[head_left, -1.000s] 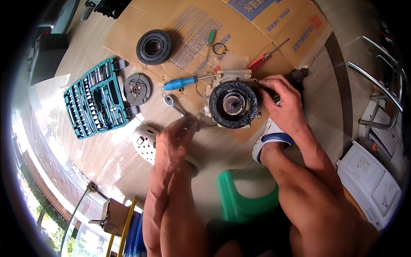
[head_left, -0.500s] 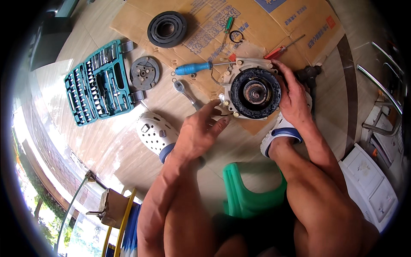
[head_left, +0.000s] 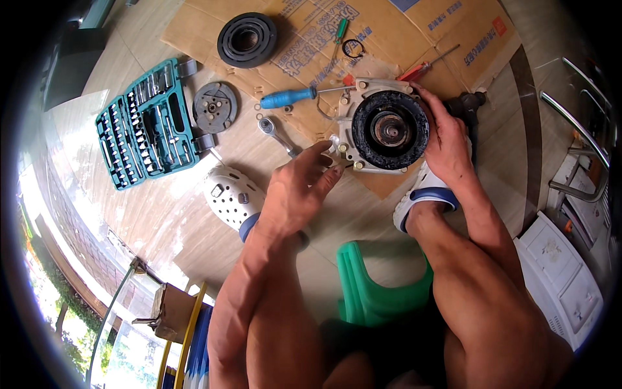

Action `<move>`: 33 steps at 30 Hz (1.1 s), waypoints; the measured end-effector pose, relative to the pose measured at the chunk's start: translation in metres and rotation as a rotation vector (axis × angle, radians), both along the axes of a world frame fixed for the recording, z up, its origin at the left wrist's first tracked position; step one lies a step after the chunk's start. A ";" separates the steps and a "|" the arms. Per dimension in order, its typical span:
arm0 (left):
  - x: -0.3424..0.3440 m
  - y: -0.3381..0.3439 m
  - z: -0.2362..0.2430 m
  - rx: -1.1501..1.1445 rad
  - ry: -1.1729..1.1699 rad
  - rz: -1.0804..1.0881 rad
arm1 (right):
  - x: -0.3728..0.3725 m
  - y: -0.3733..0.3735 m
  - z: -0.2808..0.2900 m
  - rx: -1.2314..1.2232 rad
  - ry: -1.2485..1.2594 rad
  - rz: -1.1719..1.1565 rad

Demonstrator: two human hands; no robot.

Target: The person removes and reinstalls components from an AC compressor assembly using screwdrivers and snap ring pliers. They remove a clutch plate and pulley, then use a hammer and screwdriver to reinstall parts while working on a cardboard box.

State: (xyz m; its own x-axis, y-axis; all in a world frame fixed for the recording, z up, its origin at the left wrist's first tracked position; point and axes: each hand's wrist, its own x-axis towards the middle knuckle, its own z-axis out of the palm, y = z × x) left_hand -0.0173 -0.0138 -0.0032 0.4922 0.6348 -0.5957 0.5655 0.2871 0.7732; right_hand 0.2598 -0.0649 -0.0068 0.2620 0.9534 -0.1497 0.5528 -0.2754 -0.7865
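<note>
On a tiled floor (head_left: 350,214), a compressor (head_left: 389,129) sits at a cardboard sheet's (head_left: 402,45) near edge, best kept steady by the right hand (head_left: 448,144) cupping its side, grip hidden, the left hand (head_left: 295,188) loosely spread nearby.

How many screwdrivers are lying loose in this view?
3: a blue-handled screwdriver left of the pulley assembly, a green-handled screwdriver farther up on the cardboard, and a red-handled screwdriver at the assembly's upper right. Others may be hidden behind the assembly.

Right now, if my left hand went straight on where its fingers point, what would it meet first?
Your left hand would likely meet the left side of the metal housing, though depth there is unclear.
</note>
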 end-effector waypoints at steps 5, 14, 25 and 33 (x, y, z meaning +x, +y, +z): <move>-0.004 0.000 -0.004 -0.006 0.047 0.027 | -0.001 0.000 -0.002 0.017 -0.013 0.008; -0.010 0.000 -0.010 -0.040 0.051 0.025 | 0.009 0.003 -0.004 0.011 0.052 -0.005; -0.001 0.001 -0.012 -0.075 -0.022 0.001 | 0.044 0.014 -0.002 -0.100 0.142 0.025; 0.019 0.010 -0.005 0.012 -0.043 -0.106 | 0.046 0.019 -0.006 -0.120 0.202 -0.058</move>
